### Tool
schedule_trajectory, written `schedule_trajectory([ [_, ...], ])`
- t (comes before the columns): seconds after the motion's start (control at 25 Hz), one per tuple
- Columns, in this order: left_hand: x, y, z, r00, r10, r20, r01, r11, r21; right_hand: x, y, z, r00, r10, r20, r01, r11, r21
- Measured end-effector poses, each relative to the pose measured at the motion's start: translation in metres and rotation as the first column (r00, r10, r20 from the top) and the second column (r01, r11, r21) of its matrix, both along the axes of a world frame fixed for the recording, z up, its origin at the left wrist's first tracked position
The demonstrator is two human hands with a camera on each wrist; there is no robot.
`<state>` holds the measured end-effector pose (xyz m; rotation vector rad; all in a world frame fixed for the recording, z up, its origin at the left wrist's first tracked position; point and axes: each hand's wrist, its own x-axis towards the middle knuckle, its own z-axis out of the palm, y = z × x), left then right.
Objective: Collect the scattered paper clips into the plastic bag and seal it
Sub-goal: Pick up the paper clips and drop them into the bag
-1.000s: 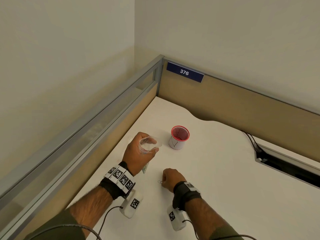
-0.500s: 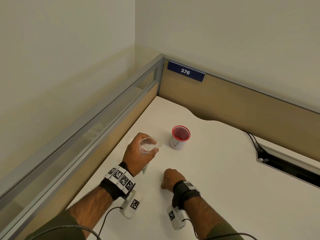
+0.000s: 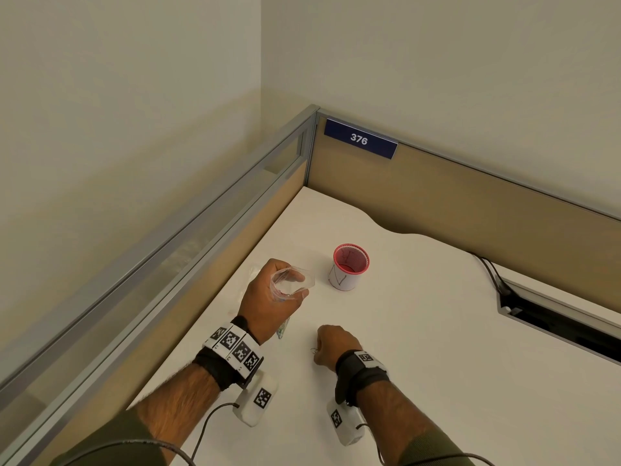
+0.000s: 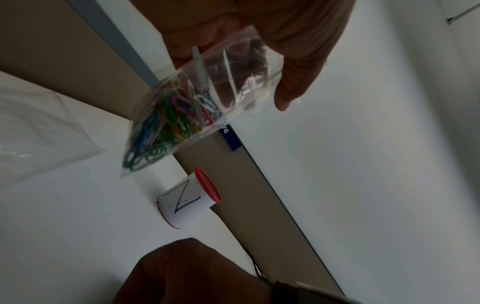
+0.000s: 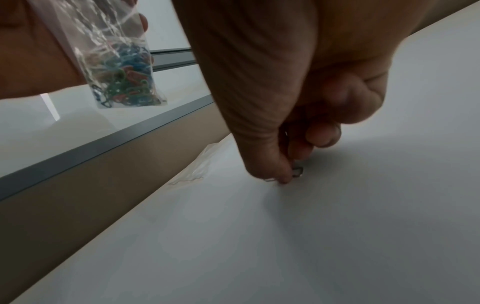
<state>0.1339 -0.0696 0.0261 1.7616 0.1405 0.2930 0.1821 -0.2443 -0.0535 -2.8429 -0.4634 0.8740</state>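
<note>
My left hand [image 3: 300,285] holds a small clear plastic bag [image 4: 179,115] above the white desk [image 3: 437,348], with its mouth kept open between thumb and fingers. Several coloured paper clips [image 5: 127,82] fill the bag's hanging bottom. My right hand [image 3: 319,349] is down on the desk in front of the bag, knuckles up. Its thumb and fingertips pinch a silver paper clip [image 5: 298,171] that still touches the surface. In the head view only a bit of wire [image 3: 314,350] shows at the left of that hand.
A red-rimmed mesh cup wrapped in white paper [image 3: 349,267] stands just beyond the bag. A second, empty clear bag [image 4: 39,133] lies flat by the left partition [image 3: 201,264]. A cable slot [image 3: 554,317] cuts the desk at right.
My right hand has crept slightly left and forward over the silver clip and closed its fingertips on it. The left hand and bag have stayed in place.
</note>
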Motion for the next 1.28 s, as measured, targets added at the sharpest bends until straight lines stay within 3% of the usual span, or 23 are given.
schedule_trajectory([
  [0.36, 0.001, 0.005, 0.000, 1.000, 0.021, 0.012, -0.021, 1.000, 0.012, 0.001, -0.002, -0.002, 0.999, 0.040, -0.034, -0.042, 0.998, -0.038],
  [0.72, 0.003, 0.002, -0.002, 1.000, 0.016, 0.002, -0.017, 0.999, 0.037, -0.007, -0.010, -0.002, 0.994, 0.035, 0.103, -0.044, 0.995, 0.085],
  [1.0, 0.002, 0.003, -0.001, 1.000, 0.003, 0.006, -0.003, 0.999, 0.040, 0.000, 0.002, 0.002, 0.999, 0.043, -0.033, -0.042, 0.999, 0.030],
  [1.28, 0.000, 0.007, -0.003, 1.000, 0.022, 0.017, -0.022, 1.000, 0.018, -0.001, 0.000, 0.002, 0.995, 0.097, -0.012, -0.097, 0.995, 0.023],
])
